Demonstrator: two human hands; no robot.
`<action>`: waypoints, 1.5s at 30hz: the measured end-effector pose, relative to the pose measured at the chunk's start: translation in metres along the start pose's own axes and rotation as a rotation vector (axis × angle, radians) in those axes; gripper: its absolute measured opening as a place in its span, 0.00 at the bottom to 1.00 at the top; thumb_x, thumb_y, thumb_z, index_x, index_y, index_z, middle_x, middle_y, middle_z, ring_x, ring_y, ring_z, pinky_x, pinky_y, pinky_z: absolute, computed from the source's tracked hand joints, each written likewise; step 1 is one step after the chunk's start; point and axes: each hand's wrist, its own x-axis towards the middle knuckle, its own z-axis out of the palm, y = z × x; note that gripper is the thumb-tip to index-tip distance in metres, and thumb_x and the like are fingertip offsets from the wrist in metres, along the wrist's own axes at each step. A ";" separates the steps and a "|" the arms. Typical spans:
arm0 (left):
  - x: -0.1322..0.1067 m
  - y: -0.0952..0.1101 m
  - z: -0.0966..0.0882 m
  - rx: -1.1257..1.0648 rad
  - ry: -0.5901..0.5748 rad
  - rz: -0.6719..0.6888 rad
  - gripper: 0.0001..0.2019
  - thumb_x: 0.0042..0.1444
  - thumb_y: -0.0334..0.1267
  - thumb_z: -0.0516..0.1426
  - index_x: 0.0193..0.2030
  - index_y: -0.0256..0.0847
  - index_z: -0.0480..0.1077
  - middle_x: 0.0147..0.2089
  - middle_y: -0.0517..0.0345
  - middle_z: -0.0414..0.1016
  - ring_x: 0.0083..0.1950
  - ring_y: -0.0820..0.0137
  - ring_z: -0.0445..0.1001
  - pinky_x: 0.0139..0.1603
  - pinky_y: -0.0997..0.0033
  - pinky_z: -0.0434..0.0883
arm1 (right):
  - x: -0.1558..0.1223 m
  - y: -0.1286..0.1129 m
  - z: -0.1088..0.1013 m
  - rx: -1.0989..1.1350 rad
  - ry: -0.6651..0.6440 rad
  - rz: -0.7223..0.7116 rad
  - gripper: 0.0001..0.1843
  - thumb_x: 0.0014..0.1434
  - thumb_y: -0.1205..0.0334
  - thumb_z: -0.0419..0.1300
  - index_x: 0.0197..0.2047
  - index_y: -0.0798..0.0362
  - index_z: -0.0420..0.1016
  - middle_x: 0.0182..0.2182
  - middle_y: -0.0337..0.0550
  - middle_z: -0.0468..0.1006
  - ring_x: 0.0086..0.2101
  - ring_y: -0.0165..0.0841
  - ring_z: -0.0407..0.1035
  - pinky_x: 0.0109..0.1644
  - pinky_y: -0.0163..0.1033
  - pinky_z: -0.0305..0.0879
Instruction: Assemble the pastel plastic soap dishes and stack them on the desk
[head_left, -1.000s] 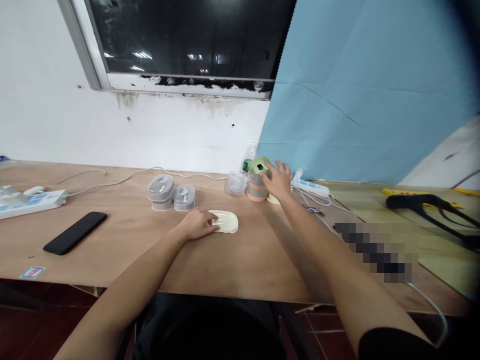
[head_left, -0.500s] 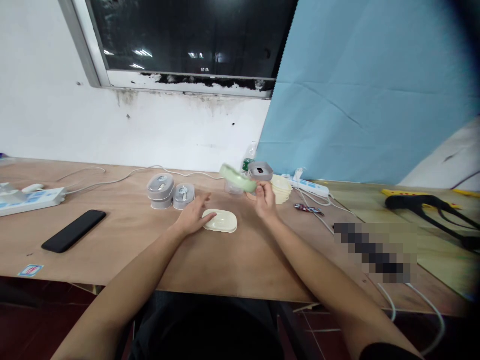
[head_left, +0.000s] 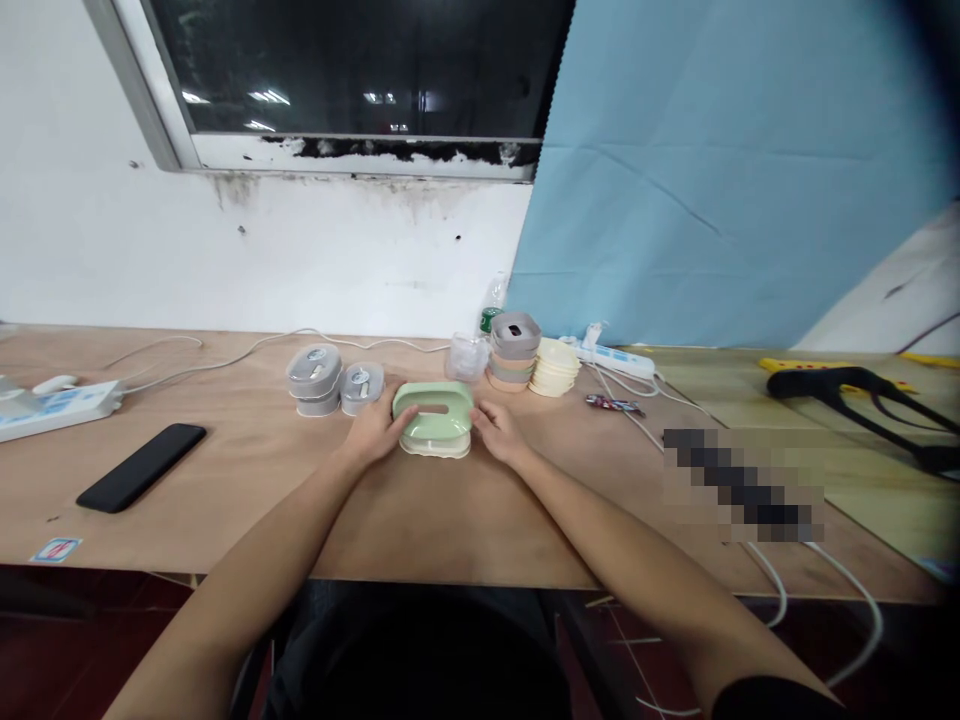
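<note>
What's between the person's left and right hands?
Head view: a pale green, slotted, rounded plastic tray, over a cream, wavy-edged plastic tray. Whether the trays touch is unclear.

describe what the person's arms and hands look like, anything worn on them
The left hand and right hand wear no gloves. Both forearms are bare, with no watch or band visible. A short black sleeve edge shows on the right arm; the left sleeve is out of view.

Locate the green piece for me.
In the head view, the green piece is near the centre, held between the left hand and right hand, over the cream tray.
</note>
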 end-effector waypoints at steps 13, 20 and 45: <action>0.006 -0.006 0.013 0.179 -0.140 -0.165 0.23 0.66 0.48 0.39 0.52 0.40 0.69 0.47 0.47 0.77 0.49 0.58 0.75 0.45 0.64 0.67 | 0.005 0.003 -0.007 -0.062 -0.281 0.387 0.34 0.59 0.34 0.45 0.20 0.54 0.70 0.12 0.39 0.69 0.17 0.28 0.64 0.26 0.33 0.58; 0.006 -0.006 0.010 0.235 -0.227 -0.258 0.27 0.63 0.56 0.42 0.54 0.43 0.70 0.50 0.48 0.77 0.51 0.58 0.74 0.47 0.66 0.68 | 0.005 0.010 -0.011 -0.273 -0.312 0.369 0.29 0.57 0.37 0.52 0.19 0.53 0.69 0.12 0.38 0.69 0.15 0.27 0.63 0.25 0.33 0.56; 0.007 -0.012 0.010 0.323 -0.254 -0.270 0.23 0.61 0.55 0.46 0.53 0.47 0.71 0.48 0.47 0.77 0.48 0.54 0.75 0.44 0.61 0.69 | 0.059 0.015 -0.010 -0.420 0.220 0.059 0.21 0.56 0.51 0.56 0.51 0.51 0.67 0.27 0.38 0.72 0.30 0.34 0.67 0.36 0.37 0.60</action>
